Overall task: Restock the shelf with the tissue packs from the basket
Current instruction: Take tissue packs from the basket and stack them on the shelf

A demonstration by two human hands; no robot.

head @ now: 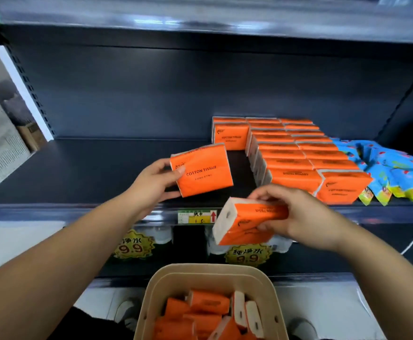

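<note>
My left hand (151, 182) grips an orange tissue pack (204, 171) upright over the dark shelf (90, 173), its "COTTON TISSUE" face toward me. My right hand (301, 214) holds a second orange tissue pack (247, 220) just in front of the shelf's front edge, its white end pointing left. Rows of orange tissue packs (305, 160) stand on the shelf to the right, with a gap between them and the left-hand pack. A beige basket (151, 300) below holds several more orange packs (207, 312).
Blue snack packets (391, 173) lie at the shelf's right end. A price tag (196, 216) sits on the shelf edge, and yellow price signs (133, 245) hang over bottles below. Another shelf board (200, 18) spans overhead. The shelf's left half is bare.
</note>
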